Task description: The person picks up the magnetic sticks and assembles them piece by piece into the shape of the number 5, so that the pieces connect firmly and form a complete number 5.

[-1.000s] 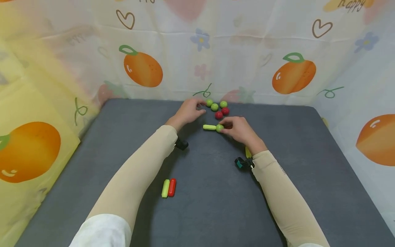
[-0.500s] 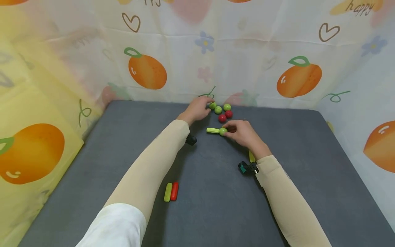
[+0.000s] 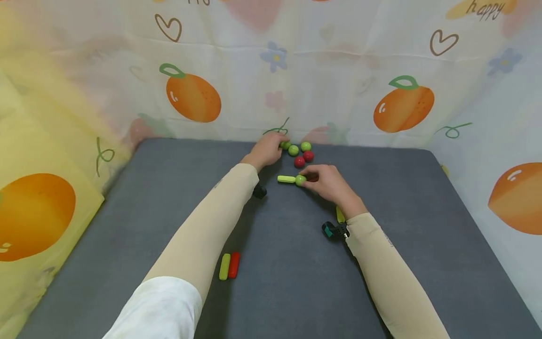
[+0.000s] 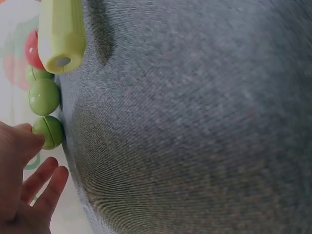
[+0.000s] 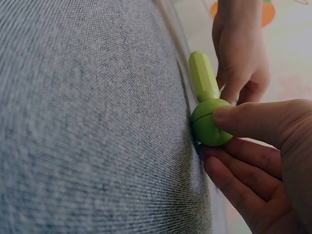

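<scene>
At the far side of the table, my left hand (image 3: 267, 149) pinches a green ball (image 4: 48, 132) with a seam around it, between thumb and index finger; the other fingers spread apart. My right hand (image 3: 328, 181) holds a second green ball (image 5: 210, 124) between thumb and fingers, low over the table. A faceted yellow-green stick (image 5: 203, 75) touches this ball end-on and points left in the head view. The stick's free end shows a small hole in the left wrist view.
Two more green balls, one green ball (image 3: 293, 150) and another green ball (image 3: 306, 146), lie near two red balls (image 3: 299, 162). A yellow-green stick (image 3: 225, 267) and red stick (image 3: 234, 265) lie side by side nearer. Another yellow piece (image 3: 340, 214) is partly hidden by my right wrist.
My left hand has moved right and onto the leftmost green ball of the group. My right hand stays at its ball and stick. The head view shifted slightly.
</scene>
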The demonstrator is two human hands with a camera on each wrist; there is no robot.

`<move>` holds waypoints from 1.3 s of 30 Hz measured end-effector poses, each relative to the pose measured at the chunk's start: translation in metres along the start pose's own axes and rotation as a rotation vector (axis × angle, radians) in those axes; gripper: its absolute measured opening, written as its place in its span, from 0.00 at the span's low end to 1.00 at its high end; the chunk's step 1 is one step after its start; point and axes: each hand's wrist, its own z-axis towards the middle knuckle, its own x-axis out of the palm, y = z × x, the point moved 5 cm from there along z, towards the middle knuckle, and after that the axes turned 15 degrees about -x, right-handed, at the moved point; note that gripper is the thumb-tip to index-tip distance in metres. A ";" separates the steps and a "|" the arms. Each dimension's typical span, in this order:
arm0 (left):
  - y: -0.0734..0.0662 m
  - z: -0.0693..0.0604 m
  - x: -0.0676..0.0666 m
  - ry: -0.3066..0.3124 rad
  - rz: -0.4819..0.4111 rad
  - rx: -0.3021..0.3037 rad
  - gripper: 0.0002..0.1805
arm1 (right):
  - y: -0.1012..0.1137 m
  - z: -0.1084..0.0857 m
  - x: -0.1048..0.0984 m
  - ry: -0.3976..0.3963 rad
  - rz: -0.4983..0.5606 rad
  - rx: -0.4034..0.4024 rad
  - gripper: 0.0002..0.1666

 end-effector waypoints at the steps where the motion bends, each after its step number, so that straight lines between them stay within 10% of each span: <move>1: 0.002 -0.001 -0.002 -0.005 -0.009 -0.021 0.25 | 0.001 0.001 0.000 0.000 -0.002 -0.003 0.16; 21: 0.015 -0.008 -0.011 -0.032 -0.104 -0.114 0.10 | 0.007 0.008 0.002 0.009 -0.013 -0.005 0.16; 31: 0.031 -0.015 -0.007 0.035 -0.176 -0.111 0.18 | 0.003 0.004 0.001 0.008 -0.011 -0.001 0.17; 39: 0.040 -0.029 -0.017 0.095 -0.377 -0.140 0.19 | 0.001 0.002 0.001 0.011 -0.010 -0.005 0.17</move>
